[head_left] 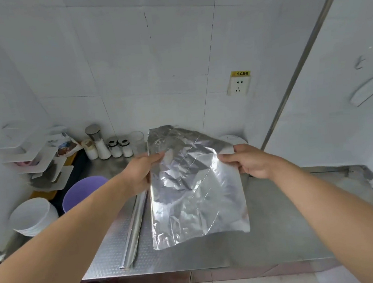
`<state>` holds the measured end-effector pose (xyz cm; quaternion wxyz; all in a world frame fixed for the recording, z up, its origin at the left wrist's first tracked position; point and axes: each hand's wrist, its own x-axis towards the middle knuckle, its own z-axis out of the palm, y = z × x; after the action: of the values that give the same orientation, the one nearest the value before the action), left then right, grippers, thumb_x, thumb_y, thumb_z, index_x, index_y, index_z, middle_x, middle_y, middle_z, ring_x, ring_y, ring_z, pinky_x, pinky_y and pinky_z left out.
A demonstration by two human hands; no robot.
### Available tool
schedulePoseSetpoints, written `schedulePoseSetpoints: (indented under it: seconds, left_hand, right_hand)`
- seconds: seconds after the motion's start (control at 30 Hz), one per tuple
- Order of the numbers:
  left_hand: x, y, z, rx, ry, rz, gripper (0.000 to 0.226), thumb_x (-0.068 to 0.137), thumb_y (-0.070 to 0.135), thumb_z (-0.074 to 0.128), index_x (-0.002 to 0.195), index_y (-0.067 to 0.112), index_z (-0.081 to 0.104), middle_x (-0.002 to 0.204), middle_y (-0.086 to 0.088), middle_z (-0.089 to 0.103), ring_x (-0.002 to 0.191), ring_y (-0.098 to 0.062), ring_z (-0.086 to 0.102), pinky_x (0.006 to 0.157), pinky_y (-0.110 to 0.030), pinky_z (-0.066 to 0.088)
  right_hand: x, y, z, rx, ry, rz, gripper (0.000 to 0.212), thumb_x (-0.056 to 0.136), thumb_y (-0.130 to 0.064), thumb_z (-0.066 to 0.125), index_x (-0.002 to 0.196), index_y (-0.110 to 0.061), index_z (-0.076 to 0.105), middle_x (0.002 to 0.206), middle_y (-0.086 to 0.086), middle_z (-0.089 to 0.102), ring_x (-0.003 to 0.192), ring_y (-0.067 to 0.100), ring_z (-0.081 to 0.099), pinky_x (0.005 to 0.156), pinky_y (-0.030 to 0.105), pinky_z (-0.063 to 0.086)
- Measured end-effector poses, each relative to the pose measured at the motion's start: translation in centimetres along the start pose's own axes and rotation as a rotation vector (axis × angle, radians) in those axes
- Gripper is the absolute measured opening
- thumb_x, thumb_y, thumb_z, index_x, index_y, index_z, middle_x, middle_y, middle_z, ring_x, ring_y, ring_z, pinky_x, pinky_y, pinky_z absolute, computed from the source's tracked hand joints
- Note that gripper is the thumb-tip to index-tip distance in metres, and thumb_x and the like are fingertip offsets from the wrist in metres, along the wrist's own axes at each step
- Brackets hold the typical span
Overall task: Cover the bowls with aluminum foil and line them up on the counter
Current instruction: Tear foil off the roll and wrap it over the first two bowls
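Observation:
A crinkled sheet of aluminum foil (195, 186) hangs in the air above the steel counter (282, 235). My left hand (139, 174) pinches its left edge and my right hand (251, 161) pinches its right edge, both near the top. The foil roll (134, 231) lies on the counter below my left forearm. At the left edge of the counter stand a purple bowl (80, 194) and a white bowl (33, 216), both uncovered. A white dish (233, 139) shows partly behind the foil sheet at the back right.
Several salt and spice shakers (110, 144) and a clear glass (137, 142) stand along the back wall. A white tiered rack (36, 164) fills the back left corner. A wall socket (238, 85) sits above the counter. A steel-framed panel (299, 65) bounds the right side.

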<state>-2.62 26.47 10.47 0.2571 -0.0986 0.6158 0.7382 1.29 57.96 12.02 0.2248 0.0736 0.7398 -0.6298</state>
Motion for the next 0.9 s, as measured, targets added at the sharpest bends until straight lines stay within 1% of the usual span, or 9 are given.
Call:
schedulePoseSetpoints:
  seconds: [0.13, 0.23, 0.3, 0.4, 0.53, 0.63, 0.73, 0.8, 0.9]
  left_hand:
    - [0.0, -0.3, -0.1, -0.016, 0.006, -0.039, 0.031, 0.103, 0.021, 0.059, 0.121, 0.000, 0.072, 0.124, -0.020, 0.071, 0.094, -0.032, 0.068, 0.086, -0.042, 0.057]
    - [0.3, -0.7, -0.1, -0.045, -0.003, -0.024, 0.034, 0.101, 0.023, 0.062, 0.125, 0.000, 0.069, 0.128, -0.020, 0.069, 0.106, -0.034, 0.069, 0.098, -0.045, 0.057]
    - [0.0, -0.8, 0.3, -0.079, 0.040, 0.003, 0.030, 0.102, 0.022, 0.062, 0.123, 0.002, 0.070, 0.113, -0.014, 0.075, 0.092, -0.025, 0.073, 0.084, -0.036, 0.063]
    - [0.1, -1.1, 0.2, -0.067, 0.138, 0.011, 0.028, 0.103, 0.021, 0.061, 0.120, 0.001, 0.069, 0.085, -0.009, 0.070, 0.068, -0.021, 0.066, 0.057, -0.029, 0.059]
    - [0.3, -1.4, -0.4, 0.032, 0.184, 0.028, 0.030, 0.102, 0.023, 0.064, 0.120, 0.000, 0.068, 0.072, -0.009, 0.058, 0.064, -0.021, 0.061, 0.058, -0.032, 0.055]
    - [0.4, -1.4, -0.6, 0.054, 0.173, 0.044, 0.029, 0.099, 0.023, 0.067, 0.119, 0.001, 0.070, 0.081, -0.011, 0.062, 0.062, -0.018, 0.065, 0.056, -0.030, 0.053]
    - [0.1, -1.2, -0.5, 0.023, 0.152, 0.036, 0.019, 0.101, 0.023, 0.065, 0.094, 0.006, 0.070, 0.072, -0.005, 0.063, 0.047, -0.012, 0.061, 0.044, -0.022, 0.047]
    - [0.1, -1.3, -0.5, 0.021, 0.165, 0.032, 0.022, 0.101, 0.023, 0.066, 0.083, 0.010, 0.067, 0.054, 0.004, 0.052, 0.039, -0.009, 0.049, 0.039, -0.019, 0.041]
    - [0.7, -1.7, -1.1, 0.002, 0.222, 0.029, 0.020, 0.096, 0.026, 0.071, 0.088, 0.007, 0.069, 0.053, 0.004, 0.042, 0.041, -0.010, 0.039, 0.040, -0.020, 0.038]
  right_hand:
    - [0.6, 0.3, 1.0, 0.044, 0.118, -0.006, 0.089, 0.048, -0.052, 0.097, 0.119, -0.010, 0.063, 0.097, 0.006, 0.076, 0.086, 0.017, 0.071, 0.079, 0.031, 0.052]
    - [0.8, 0.3, 1.2, 0.080, 0.169, -0.017, 0.048, 0.065, -0.039, 0.091, 0.097, -0.013, 0.065, 0.084, -0.001, 0.074, 0.080, 0.016, 0.067, 0.072, 0.028, 0.047]
    - [0.7, 0.5, 1.4, 0.092, 0.215, -0.023, 0.027, 0.075, -0.029, 0.087, 0.087, -0.018, 0.065, 0.080, -0.002, 0.074, 0.078, 0.015, 0.066, 0.071, 0.026, 0.045]
    - [0.9, 1.2, 1.5, 0.094, 0.218, -0.024, 0.053, 0.059, -0.045, 0.092, 0.098, -0.016, 0.069, 0.104, 0.005, 0.078, 0.093, 0.018, 0.070, 0.083, 0.034, 0.049]
    - [1.1, 1.5, 1.8, 0.092, 0.288, -0.036, 0.034, 0.086, -0.035, 0.079, 0.109, -0.028, 0.054, 0.104, 0.002, 0.074, 0.077, 0.004, 0.068, 0.070, 0.026, 0.049]
    - [1.2, 1.8, 1.8, 0.105, 0.366, -0.133, 0.057, 0.091, -0.017, 0.075, 0.139, -0.031, 0.047, 0.084, -0.005, 0.073, 0.073, 0.003, 0.071, 0.067, 0.018, 0.051]
    - [1.0, 2.4, 1.7, 0.074, 0.302, -0.213, 0.078, 0.092, -0.012, 0.074, 0.153, -0.042, 0.036, 0.106, -0.007, 0.071, 0.082, 0.007, 0.073, 0.076, 0.023, 0.054]
    - [0.8, 2.5, 1.7, 0.061, 0.262, -0.216, 0.074, 0.093, -0.012, 0.073, 0.151, -0.043, 0.040, 0.110, -0.007, 0.068, 0.075, 0.011, 0.068, 0.071, 0.027, 0.048]
    - [0.7, 2.7, 1.8, -0.006, 0.220, -0.189, 0.048, 0.094, -0.017, 0.072, 0.136, -0.035, 0.061, 0.082, 0.003, 0.068, 0.067, 0.016, 0.058, 0.072, 0.038, 0.039]
